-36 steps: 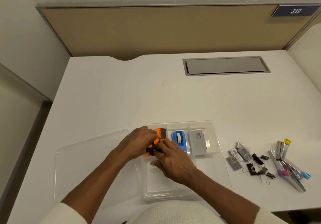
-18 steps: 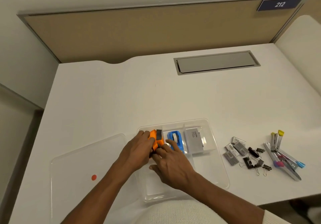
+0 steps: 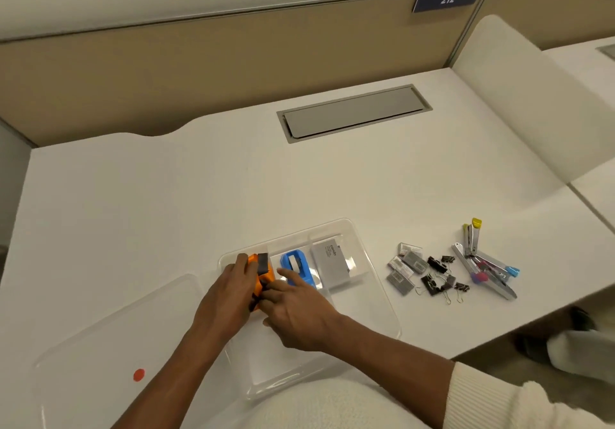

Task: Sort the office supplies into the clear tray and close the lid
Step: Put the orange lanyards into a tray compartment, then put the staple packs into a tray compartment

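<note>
Both hands, our left hand (image 3: 233,292) and right hand (image 3: 301,312), pinch the orange tape dispenser (image 3: 263,275) in the clear tray (image 3: 372,295), left of the blue dispenser (image 3: 297,267) and grey box (image 3: 331,264).

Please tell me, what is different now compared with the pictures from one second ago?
Both hands, left hand and right hand, carried the orange item a little farther back into the far left part of the clear tray, still gripping it. The blue item, grey box, lid and loose supplies stayed put.
</note>
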Available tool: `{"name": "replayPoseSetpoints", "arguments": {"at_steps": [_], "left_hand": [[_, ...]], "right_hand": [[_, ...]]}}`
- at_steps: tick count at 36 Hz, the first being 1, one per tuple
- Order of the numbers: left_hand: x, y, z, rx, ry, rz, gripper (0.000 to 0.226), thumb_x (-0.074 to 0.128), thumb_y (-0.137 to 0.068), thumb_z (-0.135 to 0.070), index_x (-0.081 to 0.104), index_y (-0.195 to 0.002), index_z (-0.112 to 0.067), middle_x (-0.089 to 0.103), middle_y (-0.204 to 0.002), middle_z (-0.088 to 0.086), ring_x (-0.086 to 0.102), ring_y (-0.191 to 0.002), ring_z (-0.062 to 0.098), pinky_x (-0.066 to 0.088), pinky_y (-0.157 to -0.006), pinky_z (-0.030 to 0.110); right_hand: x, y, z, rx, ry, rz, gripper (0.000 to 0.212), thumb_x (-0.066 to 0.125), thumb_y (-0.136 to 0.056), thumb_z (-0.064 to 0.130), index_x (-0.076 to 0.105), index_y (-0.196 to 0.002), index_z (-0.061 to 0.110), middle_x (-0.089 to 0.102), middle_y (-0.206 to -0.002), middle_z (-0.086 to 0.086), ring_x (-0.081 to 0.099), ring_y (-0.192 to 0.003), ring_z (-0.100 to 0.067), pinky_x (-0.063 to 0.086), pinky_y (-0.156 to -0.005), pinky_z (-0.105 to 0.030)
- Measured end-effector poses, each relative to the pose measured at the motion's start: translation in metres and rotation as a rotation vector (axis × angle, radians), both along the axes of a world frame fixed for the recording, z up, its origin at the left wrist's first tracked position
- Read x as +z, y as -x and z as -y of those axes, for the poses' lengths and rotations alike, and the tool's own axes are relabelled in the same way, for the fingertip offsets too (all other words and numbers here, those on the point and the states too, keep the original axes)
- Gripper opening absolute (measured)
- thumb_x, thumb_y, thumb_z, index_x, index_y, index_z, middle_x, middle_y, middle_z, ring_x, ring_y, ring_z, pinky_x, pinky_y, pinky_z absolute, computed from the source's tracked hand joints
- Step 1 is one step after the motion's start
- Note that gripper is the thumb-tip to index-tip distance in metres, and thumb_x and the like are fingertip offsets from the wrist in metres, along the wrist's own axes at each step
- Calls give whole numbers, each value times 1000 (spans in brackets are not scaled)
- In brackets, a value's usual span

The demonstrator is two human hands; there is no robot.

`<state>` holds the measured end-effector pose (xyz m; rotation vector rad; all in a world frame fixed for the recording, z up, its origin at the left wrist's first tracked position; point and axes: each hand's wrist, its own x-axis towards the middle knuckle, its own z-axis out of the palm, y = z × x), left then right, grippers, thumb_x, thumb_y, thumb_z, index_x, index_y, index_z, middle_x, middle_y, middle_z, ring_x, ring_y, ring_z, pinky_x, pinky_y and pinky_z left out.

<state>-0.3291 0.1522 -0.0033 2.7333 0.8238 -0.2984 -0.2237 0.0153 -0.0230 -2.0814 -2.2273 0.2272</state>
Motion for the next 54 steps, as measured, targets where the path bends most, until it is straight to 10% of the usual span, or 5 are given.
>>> {"name": "replayPoseSetpoints", "arguments": {"at_steps": [9,17,23,38,54], "left_hand": [[19,-6,17,-52,-171,-126,52,80,-76,-14,59,-123,-15,59,-120,6,56,-110,25,47,-62,29],[48,-39,53,-172,-300,-16,40,95,-46,-12,67,-74,-12,63,-69,5,60,-61,26,28,-47,28],[57,-89,99,-297,-201,110,27,80,-84,-39,73,-100,-18,73,-94,0,68,-82,23,53,-56,36],[12,-210,174,-676,-157,10,43,73,-88,-26,57,-124,-9,63,-121,12,57,-113,33,45,-92,43],[-20,-226,173,-666,-150,-4,49,81,-71,-10,60,-116,-8,64,-103,12,60,-88,30,43,-68,38]], "right_hand": [[27,-10,47,-248,-275,-302,24,51,-102,28,72,-104,17,71,-102,3,59,-97,-16,52,-83,-32],[31,-50,109,-642,-411,-445,13,61,-99,27,72,-104,22,67,-104,10,62,-95,-10,57,-63,-30],[25,-86,151,-840,-390,-440,12,70,-93,25,73,-105,24,65,-104,7,63,-87,-7,58,-65,-23],[-11,-225,185,-928,-29,-222,52,79,-79,36,66,-127,21,69,-125,1,57,-115,-26,46,-94,-45],[-23,-263,148,-868,117,-344,33,82,-76,44,76,-104,27,64,-101,-3,61,-93,-24,50,-79,-35]]}}
